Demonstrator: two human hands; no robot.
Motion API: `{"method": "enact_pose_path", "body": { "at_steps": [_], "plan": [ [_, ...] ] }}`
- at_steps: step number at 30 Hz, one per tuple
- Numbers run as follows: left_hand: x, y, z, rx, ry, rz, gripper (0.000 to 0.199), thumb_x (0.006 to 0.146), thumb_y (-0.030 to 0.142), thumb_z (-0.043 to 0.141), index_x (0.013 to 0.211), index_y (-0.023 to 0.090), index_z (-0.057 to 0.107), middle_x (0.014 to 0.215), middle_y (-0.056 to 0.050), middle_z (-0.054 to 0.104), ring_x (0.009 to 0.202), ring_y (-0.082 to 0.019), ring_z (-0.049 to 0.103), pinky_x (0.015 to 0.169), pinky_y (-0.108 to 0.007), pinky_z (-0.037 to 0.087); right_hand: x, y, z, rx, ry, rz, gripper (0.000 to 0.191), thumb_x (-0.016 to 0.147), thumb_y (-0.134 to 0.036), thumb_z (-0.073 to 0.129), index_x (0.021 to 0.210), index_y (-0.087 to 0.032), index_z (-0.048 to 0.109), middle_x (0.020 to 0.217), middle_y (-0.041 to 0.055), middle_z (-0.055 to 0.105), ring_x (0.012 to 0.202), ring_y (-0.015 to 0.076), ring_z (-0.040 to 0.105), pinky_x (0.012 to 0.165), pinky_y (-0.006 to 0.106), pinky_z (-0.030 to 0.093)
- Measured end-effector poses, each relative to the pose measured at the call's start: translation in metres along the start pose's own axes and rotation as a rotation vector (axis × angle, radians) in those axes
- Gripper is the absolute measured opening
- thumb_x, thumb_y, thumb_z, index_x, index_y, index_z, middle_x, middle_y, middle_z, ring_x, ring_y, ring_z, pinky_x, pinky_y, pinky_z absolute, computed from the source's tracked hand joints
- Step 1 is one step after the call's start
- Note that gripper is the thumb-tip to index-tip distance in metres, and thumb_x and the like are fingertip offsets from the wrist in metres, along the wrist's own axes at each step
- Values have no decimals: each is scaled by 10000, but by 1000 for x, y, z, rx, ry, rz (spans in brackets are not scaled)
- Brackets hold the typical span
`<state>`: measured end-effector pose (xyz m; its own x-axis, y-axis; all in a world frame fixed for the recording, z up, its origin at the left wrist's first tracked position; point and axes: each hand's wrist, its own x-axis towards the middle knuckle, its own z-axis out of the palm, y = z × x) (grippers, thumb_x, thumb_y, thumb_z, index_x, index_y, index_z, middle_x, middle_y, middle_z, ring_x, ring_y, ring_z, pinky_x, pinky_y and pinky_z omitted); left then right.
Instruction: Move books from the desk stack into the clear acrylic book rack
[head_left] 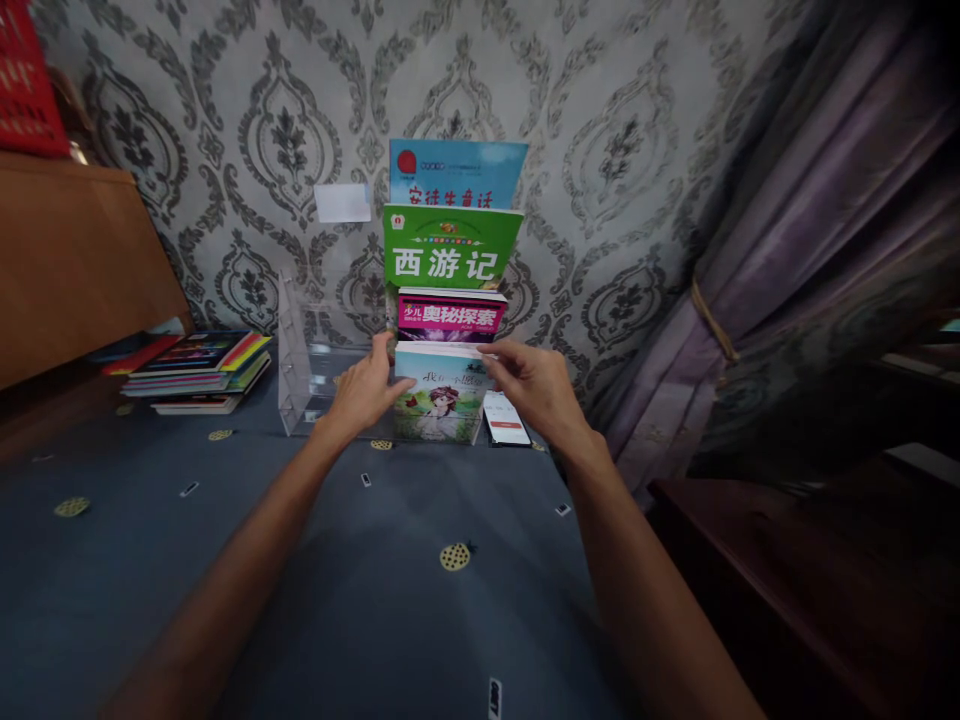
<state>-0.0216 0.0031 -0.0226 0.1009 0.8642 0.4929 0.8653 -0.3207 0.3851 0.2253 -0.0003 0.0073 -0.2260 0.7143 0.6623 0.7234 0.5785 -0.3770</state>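
A thin book with a girl on its pale blue-green cover stands upright in the lowest, front tier of a clear plastic display rack. My left hand is at its left edge, thumb over the cover and forefinger raised along the side. At the top right corner, my right hand grips the same book between bent fingers and thumb. Stepped up behind it are a magenta-and-black book, a green book and a blue book.
Left of the rack lies a stack of books. A phone with a lit screen leans near the rack's right side. A dark blue cloth covers the table. Purple curtain hangs right; a wooden cabinet stands left.
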Motion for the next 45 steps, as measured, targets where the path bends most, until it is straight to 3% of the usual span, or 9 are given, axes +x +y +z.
{"method": "enact_pose_path", "body": {
  "at_steps": [12,17,19,23,27,32,35,39,45],
  "plan": [
    [0,-5,-3,-70,-32,57,752,831,388,706,1448,260,296,1260,-136,667,1065,-314,693,890,-429,529,-1,-7,-9,-8,-11,-13,289,917,-292,559,1070,-178,776,706,45,742,652,182,667,629,266,435],
    [3,-13,-18,-124,-85,98,771,806,463,708,1445,227,347,1318,-157,632,1030,-292,692,876,-421,531,-4,-17,-7,29,-21,-26,269,938,-288,549,1057,-189,769,766,44,757,696,188,682,649,272,449],
    [5,-20,-28,-172,-116,104,649,823,472,675,1372,211,446,1247,-132,663,974,-265,697,853,-402,537,-6,-29,2,23,-95,-68,236,949,-262,554,1026,-194,766,819,45,772,734,189,692,664,270,444],
    [6,-35,-47,-139,-85,95,321,892,394,552,1135,193,614,1078,-90,717,964,-255,686,843,-381,533,-16,-60,34,-71,-384,-189,181,969,-196,571,996,-197,749,952,60,788,835,197,707,708,270,413],
    [5,-43,-56,-14,-75,79,277,898,330,508,1082,181,652,1053,-91,723,976,-252,671,867,-373,511,-33,-83,69,-179,-609,-271,176,1010,-223,552,997,-182,723,980,81,778,863,195,706,696,272,379],
    [7,-50,-60,62,-146,39,290,876,301,505,1080,176,668,1033,-84,730,939,-240,660,824,-345,490,-66,-94,108,-202,-748,-401,239,1051,-260,476,1013,-177,698,1007,74,767,866,190,704,645,286,357],
    [9,-54,-56,52,-311,102,257,862,307,512,1002,188,692,967,-55,737,879,-214,654,777,-306,477,-82,-94,127,-199,-774,-452,248,1056,-243,458,1006,-176,692,1019,79,757,891,193,696,641,290,366],
    [12,-58,-43,112,-510,160,222,817,313,565,930,206,724,928,-46,744,873,-219,654,771,-299,468,-95,-89,139,-158,-715,-441,236,1055,-233,465,1000,-174,686,1028,88,732,927,194,677,685,281,408],
    [11,-68,-45,89,-491,144,231,810,358,586,940,221,719,916,-33,740,858,-200,651,764,-279,488,-106,-82,148,-154,-630,-413,216,1041,-216,484,995,-183,692,1006,82,702,934,188,654,718,267,442]
  ]
}}
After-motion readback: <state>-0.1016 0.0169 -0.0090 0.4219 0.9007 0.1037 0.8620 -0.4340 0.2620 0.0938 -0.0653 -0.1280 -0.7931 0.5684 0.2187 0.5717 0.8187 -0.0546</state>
